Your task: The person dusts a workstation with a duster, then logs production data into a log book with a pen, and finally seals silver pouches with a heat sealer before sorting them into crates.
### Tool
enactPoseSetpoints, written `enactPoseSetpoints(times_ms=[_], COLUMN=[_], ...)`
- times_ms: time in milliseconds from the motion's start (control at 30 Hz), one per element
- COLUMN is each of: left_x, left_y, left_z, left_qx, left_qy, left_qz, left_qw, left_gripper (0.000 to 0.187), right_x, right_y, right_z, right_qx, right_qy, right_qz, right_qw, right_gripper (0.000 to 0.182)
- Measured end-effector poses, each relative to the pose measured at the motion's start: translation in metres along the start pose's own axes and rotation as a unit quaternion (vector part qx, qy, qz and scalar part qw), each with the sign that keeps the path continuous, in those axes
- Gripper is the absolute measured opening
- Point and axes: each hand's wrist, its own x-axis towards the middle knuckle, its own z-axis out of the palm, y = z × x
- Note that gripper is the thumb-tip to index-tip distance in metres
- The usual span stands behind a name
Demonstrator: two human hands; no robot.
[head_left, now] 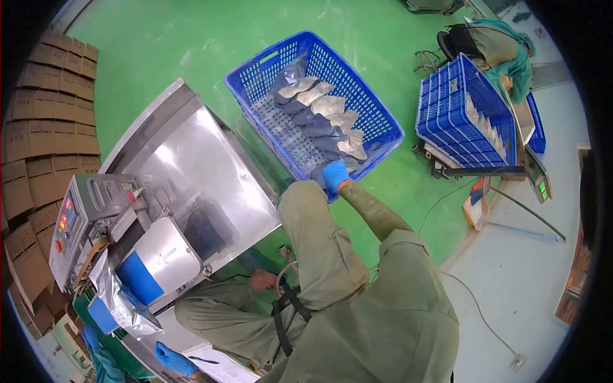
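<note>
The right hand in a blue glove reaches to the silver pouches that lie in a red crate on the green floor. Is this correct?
Not quite: the head view shows that the crate is blue, not red. The right hand, in a blue glove, does reach to the silver pouches lying in it, on the green floor.

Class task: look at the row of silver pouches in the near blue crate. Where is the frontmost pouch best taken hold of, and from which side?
Probably by its free near edge, coming from above over the near rim of the blue crate. The silver pouches overlap like shingles, and the frontmost pouch lies flat beside the right hand.
</note>
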Motion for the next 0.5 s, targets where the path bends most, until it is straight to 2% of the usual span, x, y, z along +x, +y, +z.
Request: enactPoseSetpoints(times_ms=[100,200,267,333,400,467,500], left_x=[-0.026,-0.028,-0.036,-0.054,-0.066,-0.081,-0.084], left_y=[0.032,0.032,0.045,0.09,0.116,0.156,0.182], left_z=[0.002,0.002,-0.004,-0.01,0.0,0.028,0.037], left_qx=[-0.046,-0.041,-0.053,-0.092,-0.158,-0.271,-0.285], left_qy=[-0.008,0.0,0.021,0.06,0.056,0.057,0.036], left_qz=[-0.05,0.018,0.021,0.032,0.066,0.092,0.163], left_qw=[0.998,0.999,0.998,0.993,0.984,0.956,0.944], left_gripper=[0.039,0.04,0.038,0.036,0.031,0.024,0.02], right_x=[0.019,0.021,0.007,-0.01,-0.031,-0.056,-0.07], right_y=[-0.006,0.011,0.023,0.031,0.035,0.032,0.027], right_z=[0.034,0.001,-0.047,-0.096,-0.193,-0.298,-0.349], right_qx=[-0.017,0.053,0.065,0.049,-0.006,0.029,0.047], right_qy=[0.028,-0.014,0.005,0.011,0.045,0.084,0.104], right_qz=[-0.069,-0.221,-0.255,-0.285,-0.277,-0.272,-0.273], right_qw=[0.997,0.974,0.965,0.957,0.96,0.958,0.955], right_gripper=[0.015,0.014,0.014,0.017,0.018,0.018,0.019])
